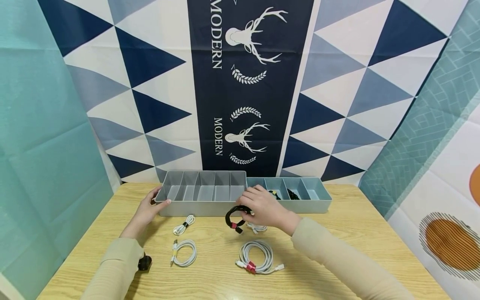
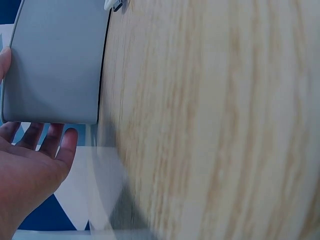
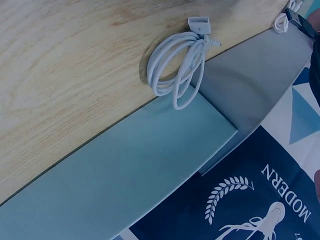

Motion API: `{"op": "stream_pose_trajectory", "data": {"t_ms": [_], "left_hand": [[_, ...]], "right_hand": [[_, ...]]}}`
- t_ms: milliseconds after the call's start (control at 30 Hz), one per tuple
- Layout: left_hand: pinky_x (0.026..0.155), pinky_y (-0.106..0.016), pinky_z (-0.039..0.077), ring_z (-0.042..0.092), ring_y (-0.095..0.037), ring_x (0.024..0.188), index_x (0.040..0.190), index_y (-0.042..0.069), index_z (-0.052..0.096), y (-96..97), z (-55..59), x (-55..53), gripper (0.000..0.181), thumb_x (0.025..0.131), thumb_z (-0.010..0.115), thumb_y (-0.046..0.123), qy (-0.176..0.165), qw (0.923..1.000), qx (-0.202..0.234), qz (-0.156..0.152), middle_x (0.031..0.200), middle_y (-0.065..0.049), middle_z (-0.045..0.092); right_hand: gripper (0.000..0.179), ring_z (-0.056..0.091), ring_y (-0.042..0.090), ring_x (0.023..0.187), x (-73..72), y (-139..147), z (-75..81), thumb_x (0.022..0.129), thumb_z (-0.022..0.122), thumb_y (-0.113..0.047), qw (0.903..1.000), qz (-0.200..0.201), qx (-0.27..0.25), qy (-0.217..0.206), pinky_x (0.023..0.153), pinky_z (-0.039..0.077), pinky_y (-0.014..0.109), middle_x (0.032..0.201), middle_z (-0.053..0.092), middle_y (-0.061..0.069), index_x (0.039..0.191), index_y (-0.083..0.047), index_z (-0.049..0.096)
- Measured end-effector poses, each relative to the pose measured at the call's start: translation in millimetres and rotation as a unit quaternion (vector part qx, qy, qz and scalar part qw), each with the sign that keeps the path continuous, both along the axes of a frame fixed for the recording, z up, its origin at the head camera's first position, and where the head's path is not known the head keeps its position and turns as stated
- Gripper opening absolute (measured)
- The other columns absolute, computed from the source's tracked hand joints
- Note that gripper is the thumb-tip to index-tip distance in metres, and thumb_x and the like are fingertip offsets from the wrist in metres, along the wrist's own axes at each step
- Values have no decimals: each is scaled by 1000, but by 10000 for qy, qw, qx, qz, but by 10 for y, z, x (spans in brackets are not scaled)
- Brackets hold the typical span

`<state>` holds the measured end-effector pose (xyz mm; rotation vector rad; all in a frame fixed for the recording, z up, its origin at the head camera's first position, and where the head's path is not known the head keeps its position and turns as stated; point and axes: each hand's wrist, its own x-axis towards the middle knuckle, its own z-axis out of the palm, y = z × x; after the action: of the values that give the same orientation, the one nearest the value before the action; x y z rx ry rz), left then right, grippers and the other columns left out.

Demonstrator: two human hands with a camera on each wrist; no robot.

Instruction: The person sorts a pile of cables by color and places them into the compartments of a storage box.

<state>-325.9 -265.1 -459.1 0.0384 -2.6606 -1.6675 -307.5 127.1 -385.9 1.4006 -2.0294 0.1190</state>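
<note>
My right hand (image 1: 258, 206) grips a coiled black cable (image 1: 229, 216) with a red tie, held up in front of the grey divided box (image 1: 202, 208). A dark USB plug (image 3: 300, 22) on this cable shows at the right wrist view's edge. My left hand (image 1: 144, 210) holds the grey box's left front corner, thumb along the front rim and fingers at the end wall. In the left wrist view, the fingers (image 2: 52, 140) meet that end wall. The box's compartments that show look bare. Beneath my right hand, a white cable (image 3: 185, 65) lies partly hidden.
A blue divided box (image 1: 307, 206) adjoins on the right, with dark cables (image 1: 292, 194) in some compartments. On the wooden table lie a small white cable (image 1: 183, 225) with black tie, a white cable (image 1: 193, 252) with yellow tie, and a larger white cable (image 1: 270, 254) with red tie.
</note>
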Motion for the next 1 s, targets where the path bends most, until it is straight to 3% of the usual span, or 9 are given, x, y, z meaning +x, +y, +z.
{"op": "stream_pose_trajectory", "data": {"t_ms": [200, 433, 733, 1000], "left_hand": [[109, -54, 26, 21, -43, 138, 153, 11, 11, 3, -4, 5, 89, 88, 63, 43, 16, 10000, 1, -9, 155, -22, 15], [109, -54, 25, 20, -43, 138, 153, 13, 10, -2, -11, -4, 84, 91, 62, 34, 9, 10000, 52, -54, 155, -22, 14], [110, -54, 24, 19, -42, 139, 153, 14, 10, 2, 18, 14, 91, 87, 63, 46, -22, 10000, 29, -29, 155, -21, 14], [108, -53, 28, 24, -42, 137, 153, 12, 13, 6, 32, 15, 79, 92, 62, 29, 49, 9999, 103, -66, 154, -22, 17]], "right_hand": [[21, 55, 13, 80, -7, 42, 56, 76, 71, -21, 9999, 5, -150, 1, 74, 42, 32, 86, 62, -6, 94, -16, 61], [24, 53, 13, 77, -7, 90, 147, 75, 73, -17, 9995, 67, -250, -154, 69, 41, 30, 86, 61, -5, 93, -15, 59], [21, 53, 12, 78, -9, 161, 233, 77, 71, -16, 9991, 194, -259, -284, 67, 44, 27, 87, 59, -4, 95, -13, 59], [18, 53, 12, 76, -17, 227, 330, 79, 69, -18, 9993, -107, -306, -175, 64, 41, 29, 87, 61, -5, 94, -15, 61]]}}
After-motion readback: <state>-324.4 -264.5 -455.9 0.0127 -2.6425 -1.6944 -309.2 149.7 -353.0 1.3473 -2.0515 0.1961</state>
